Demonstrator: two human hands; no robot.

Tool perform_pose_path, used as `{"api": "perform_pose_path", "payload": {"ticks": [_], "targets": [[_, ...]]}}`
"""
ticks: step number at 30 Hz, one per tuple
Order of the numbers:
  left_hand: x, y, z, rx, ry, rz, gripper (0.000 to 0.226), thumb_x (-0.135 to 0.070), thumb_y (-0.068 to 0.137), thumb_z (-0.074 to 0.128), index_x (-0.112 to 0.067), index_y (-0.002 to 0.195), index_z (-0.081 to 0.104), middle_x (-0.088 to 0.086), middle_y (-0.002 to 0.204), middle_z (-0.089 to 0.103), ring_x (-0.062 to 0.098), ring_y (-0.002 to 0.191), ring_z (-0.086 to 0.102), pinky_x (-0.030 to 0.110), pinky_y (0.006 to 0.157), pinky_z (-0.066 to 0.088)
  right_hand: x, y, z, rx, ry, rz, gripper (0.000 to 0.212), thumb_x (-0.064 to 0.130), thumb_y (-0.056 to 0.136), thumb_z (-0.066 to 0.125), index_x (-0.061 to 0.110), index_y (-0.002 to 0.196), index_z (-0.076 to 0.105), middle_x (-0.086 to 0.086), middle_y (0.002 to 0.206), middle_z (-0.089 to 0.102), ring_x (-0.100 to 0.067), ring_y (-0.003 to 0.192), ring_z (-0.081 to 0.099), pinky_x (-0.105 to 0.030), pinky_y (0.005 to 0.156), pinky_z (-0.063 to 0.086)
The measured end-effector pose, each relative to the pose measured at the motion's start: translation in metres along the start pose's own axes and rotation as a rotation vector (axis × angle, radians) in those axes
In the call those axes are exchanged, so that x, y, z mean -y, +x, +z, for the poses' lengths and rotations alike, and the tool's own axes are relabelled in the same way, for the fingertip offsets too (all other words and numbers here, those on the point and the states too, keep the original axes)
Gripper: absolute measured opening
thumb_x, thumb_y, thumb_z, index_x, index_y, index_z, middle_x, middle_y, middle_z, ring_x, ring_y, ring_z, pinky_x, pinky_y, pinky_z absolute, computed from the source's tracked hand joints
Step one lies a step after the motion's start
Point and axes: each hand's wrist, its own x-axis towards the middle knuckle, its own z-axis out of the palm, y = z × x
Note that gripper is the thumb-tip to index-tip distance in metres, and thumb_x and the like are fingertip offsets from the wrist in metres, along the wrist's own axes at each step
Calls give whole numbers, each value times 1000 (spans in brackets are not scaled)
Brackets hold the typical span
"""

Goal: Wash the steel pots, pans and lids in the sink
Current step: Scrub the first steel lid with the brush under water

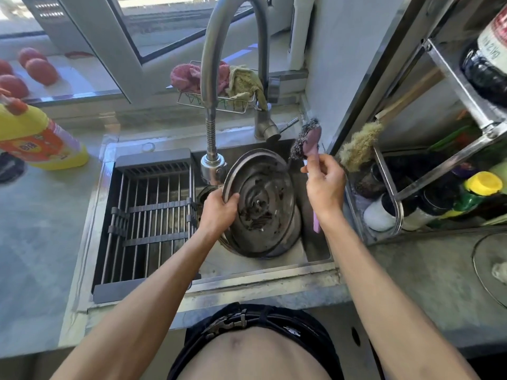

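Lid [260, 198] stands tilted on edge in the sink [318, 250], inner face toward the person, dark food scraps stuck around the centre knob fixing. It leans over or against a pot [277, 249] below it; only the pot's rim shows, so contact cannot be confirmed.

Left hand [218, 209] grips the lid's lower-left rim, fingers curled over the edge onto the inner face. This hand steadies; it is the one on the lid.

Right hand [323, 182] is clamped round the pink handle of a scrubber [307, 139], steel-wool head up and away, handle tail pointing down past the wrist. The scrubber's long axis runs roughly vertical in view, just beside the lid's upper-right rim, apart from it.

Key relation: dirty face lies left and below the wool head. Judgement: the scrubber must tip down and swing leftward to meet the scraps near the centre; the left grip must brace against that push.

Faucet [212, 165] nozzle hangs at the lid's upper-left edge; no water stream visible.

Outward: drying rack [153, 209] spans the sink's left half. Detergent bottle [41, 135] lies on the counter far left. Cloths [227, 80] sit in a wire caddy behind the faucet. Shelf with bottles stands right.
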Motion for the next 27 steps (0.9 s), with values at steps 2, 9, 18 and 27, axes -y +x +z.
{"api": "perform_pose_path", "payload": {"ticks": [2,9,18,27], "targets": [[8,3,-1,2,-104,-94,13,-20,99,60,-26,99,72,1,103,76,21,101,72,48,97,56,-7,-4,1,96,-84,11,32,42,101,52,16,89,67,5,75,68,-2,65,58,-20,58,41],[36,-6,-16,-102,-672,-367,19,2,99,56,-9,110,67,12,94,78,23,83,76,38,78,63,-41,-19,29,389,-355,-31,26,21,100,54,16,122,65,-5,104,72,-21,91,67,-25,70,47],[55,-12,-21,-123,-688,-322,26,-20,106,53,-3,120,67,21,113,73,32,98,72,45,92,59,-32,-39,106,651,-672,-296,35,14,100,44,20,127,65,-11,108,66,-36,100,61,-38,73,45],[65,-3,-35,-157,-747,-321,22,-24,104,56,-7,114,67,14,104,77,27,92,74,41,83,63,-43,-29,58,868,-958,-309,41,12,92,47,25,127,63,-12,117,65,-37,102,64,-40,80,49]]}}
